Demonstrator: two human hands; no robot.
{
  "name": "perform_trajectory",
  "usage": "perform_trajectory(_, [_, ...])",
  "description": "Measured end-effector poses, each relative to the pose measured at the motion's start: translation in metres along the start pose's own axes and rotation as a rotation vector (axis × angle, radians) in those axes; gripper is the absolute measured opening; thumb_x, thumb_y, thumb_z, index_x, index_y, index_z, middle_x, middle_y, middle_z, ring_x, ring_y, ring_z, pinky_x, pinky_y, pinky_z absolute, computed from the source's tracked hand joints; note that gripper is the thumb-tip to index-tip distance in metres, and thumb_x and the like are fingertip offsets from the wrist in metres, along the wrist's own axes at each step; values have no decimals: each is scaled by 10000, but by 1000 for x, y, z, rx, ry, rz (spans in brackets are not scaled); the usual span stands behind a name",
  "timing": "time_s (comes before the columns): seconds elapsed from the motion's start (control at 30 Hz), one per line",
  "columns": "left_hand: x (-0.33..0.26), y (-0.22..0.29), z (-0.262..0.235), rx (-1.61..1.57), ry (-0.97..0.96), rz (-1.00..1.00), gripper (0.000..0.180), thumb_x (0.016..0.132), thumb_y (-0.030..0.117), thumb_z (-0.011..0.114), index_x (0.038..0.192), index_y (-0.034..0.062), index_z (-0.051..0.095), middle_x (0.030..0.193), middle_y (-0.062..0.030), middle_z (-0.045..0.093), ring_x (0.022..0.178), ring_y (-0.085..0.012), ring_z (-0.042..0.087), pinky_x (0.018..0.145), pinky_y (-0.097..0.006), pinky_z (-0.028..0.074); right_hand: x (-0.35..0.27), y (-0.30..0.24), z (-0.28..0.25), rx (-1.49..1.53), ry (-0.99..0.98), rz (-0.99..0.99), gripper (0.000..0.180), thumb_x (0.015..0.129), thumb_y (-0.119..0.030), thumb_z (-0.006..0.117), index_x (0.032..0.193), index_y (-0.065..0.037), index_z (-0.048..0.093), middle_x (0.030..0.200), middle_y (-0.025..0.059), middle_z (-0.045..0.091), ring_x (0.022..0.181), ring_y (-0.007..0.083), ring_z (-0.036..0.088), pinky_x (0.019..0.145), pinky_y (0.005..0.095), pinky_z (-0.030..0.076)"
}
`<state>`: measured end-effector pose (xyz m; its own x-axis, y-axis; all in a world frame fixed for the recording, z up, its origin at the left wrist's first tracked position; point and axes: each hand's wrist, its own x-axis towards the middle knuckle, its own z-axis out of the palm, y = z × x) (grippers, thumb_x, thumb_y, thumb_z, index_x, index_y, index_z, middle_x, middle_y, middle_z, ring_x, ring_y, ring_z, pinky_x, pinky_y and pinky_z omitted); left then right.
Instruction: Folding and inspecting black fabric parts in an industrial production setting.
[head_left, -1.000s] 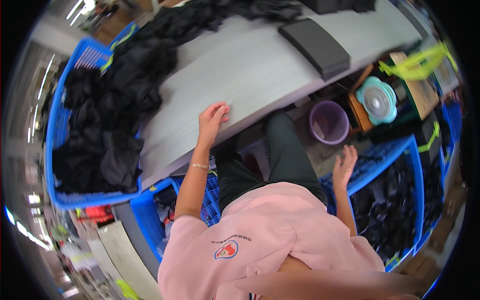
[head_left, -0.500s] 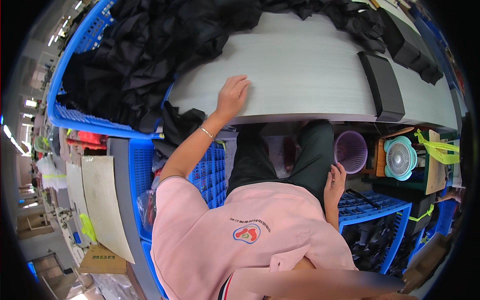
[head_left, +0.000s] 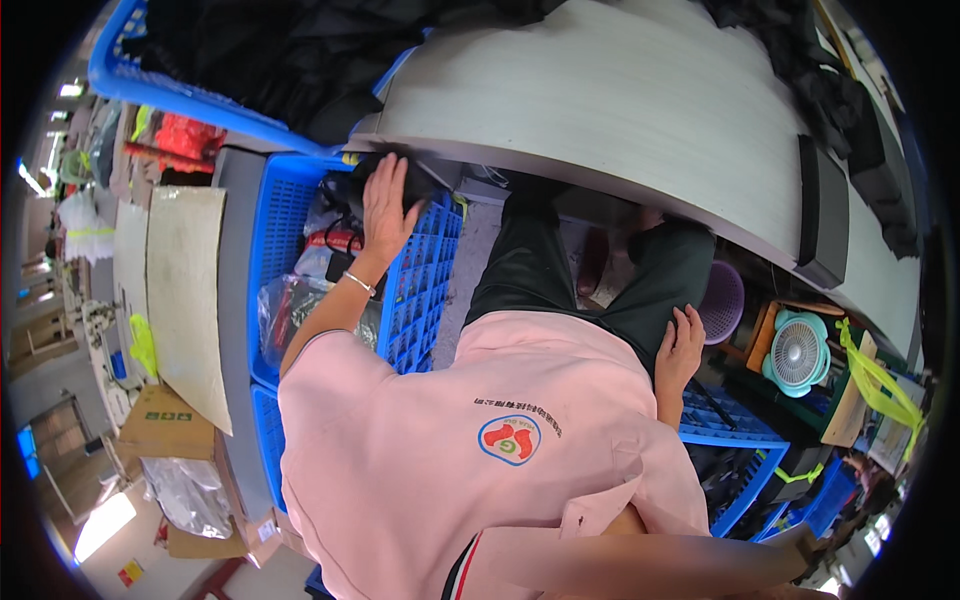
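My left hand [head_left: 388, 212] reaches over the upper end of a blue plastic crate [head_left: 258, 230], fingers stretched out and palm down. Against its fingers lies a piece of black fabric [head_left: 345, 192], hanging by the table's corner; whether the hand touches or pushes it I cannot tell. Plastic bags [head_left: 285, 305] lie in that crate. My right hand [head_left: 681, 348] rests on my right thigh with loosely spread fingers and holds nothing.
A grey-white table [head_left: 600, 110] curves ahead, with black stacked pieces [head_left: 824, 215] on its right. A blue basket [head_left: 190, 90] of black fabric stands far left. To the right are a purple bin [head_left: 722, 300], a turquoise fan [head_left: 797, 352] and a blue crate [head_left: 740, 432].
My left hand has moved from the table top back and left to the crate beside it. The view has turned leftward. My right hand stays on the thigh.
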<state>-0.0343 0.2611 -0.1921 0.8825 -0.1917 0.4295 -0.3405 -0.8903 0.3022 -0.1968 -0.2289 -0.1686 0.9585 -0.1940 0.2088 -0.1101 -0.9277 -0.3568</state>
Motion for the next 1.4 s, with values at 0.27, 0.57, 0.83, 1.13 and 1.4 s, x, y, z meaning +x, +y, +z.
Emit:
perform_trajectory(0.27, [-63,-20,47,19,478,-955,1053,681,73,835,1527,16,211,1510,-277,313,1387,-370,381,1125,-461,330,21,-13,9,-129,-130,-145,226,923,-100,605,1133,-43,668,1281,120,596,1125,330,578,929,398,485])
perform_trajectory(0.57, [-13,76,19,-639,535,-845,329,832,39,732,1155,74,680,909,-59,677,751,-117,620,696,-266,521,23,-55,8,48,-268,-350,221,911,-64,621,1125,-33,667,1265,122,618,1016,329,636,872,387,510])
perform_trajectory(0.83, [26,242,-14,-962,17,-56,195,844,13,686,1034,56,703,962,-110,689,818,-253,652,726,-322,520,74,-139,-26,363,162,-702,234,860,0,667,1094,-9,659,1189,130,639,968,297,664,803,376,549])
perform_trajectory(1.13, [61,289,-7,-929,97,65,172,835,7,689,995,57,727,805,-62,673,724,-218,610,651,-311,485,73,-106,-21,52,210,-545,315,766,-3,657,1080,-38,663,1176,146,604,759,271,666,627,325,546])
perform_trajectory(1.4, [65,327,-5,-1057,-138,316,164,808,69,735,966,97,772,730,-23,643,658,-186,555,614,-306,436,44,-48,13,234,-3,-395,124,778,-77,688,866,-39,609,801,129,597,704,250,616,586,340,492])
